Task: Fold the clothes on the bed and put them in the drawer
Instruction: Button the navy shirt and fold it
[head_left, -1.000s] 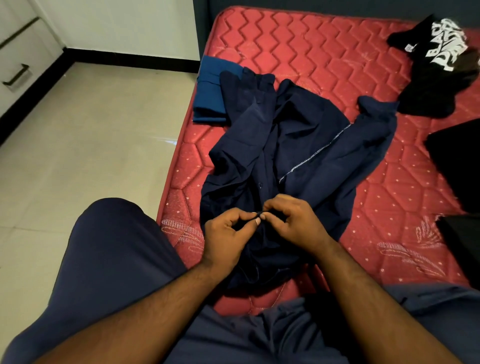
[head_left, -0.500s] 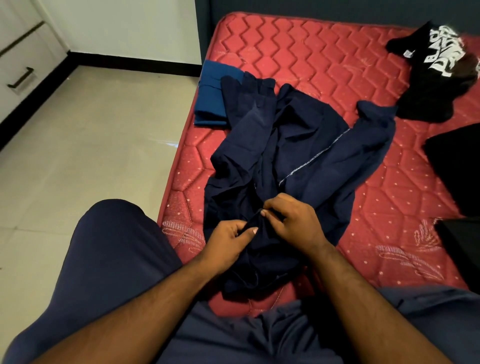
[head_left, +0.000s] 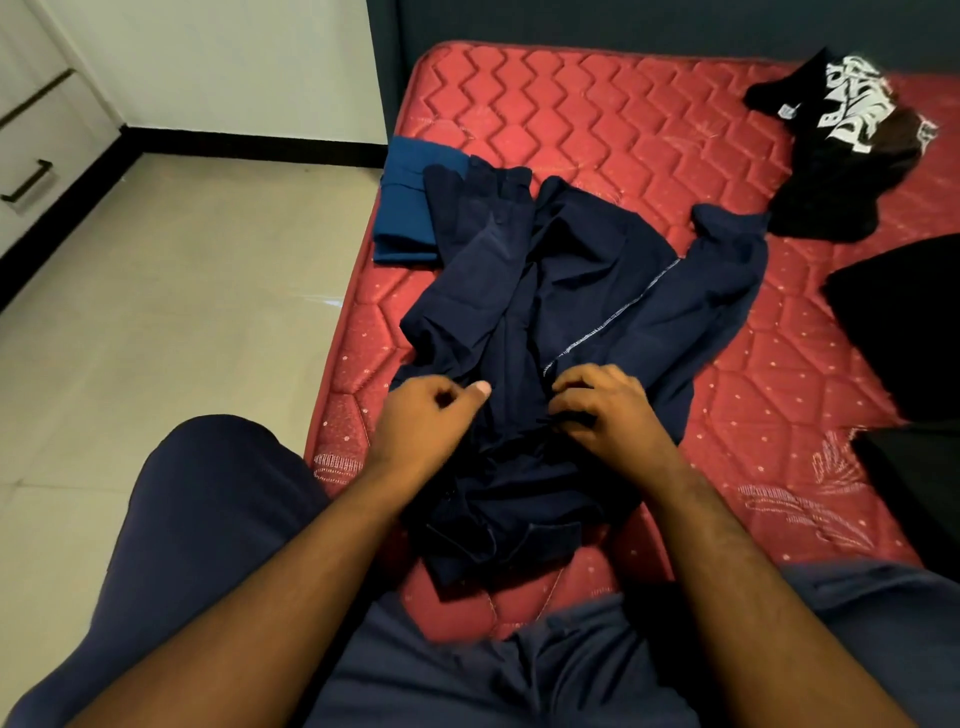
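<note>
A crumpled navy shirt (head_left: 597, 270) with a pale stitched seam lies on the red quilted mattress (head_left: 597, 104), close to its near-left corner. My right hand (head_left: 605, 410) rests on the shirt's middle, its curled fingers pinching a fold of the cloth. My left hand (head_left: 428, 421) hovers over the shirt's left edge with curled fingers and the thumb pointing right. Whether it holds any cloth is unclear. A white drawer front with a dark handle (head_left: 26, 182) shows at the far left.
A folded blue garment (head_left: 410, 208) lies at the mattress's left edge, partly under the navy shirt. A black printed T-shirt (head_left: 841, 140) is bunched at the back right, and another black garment (head_left: 904, 322) lies at the right. My knee (head_left: 208, 519) juts over the tiled floor (head_left: 182, 312).
My hands were pinching the shirt together at one spot. The left hand has drawn away to the left, while the right hand stays on the cloth.
</note>
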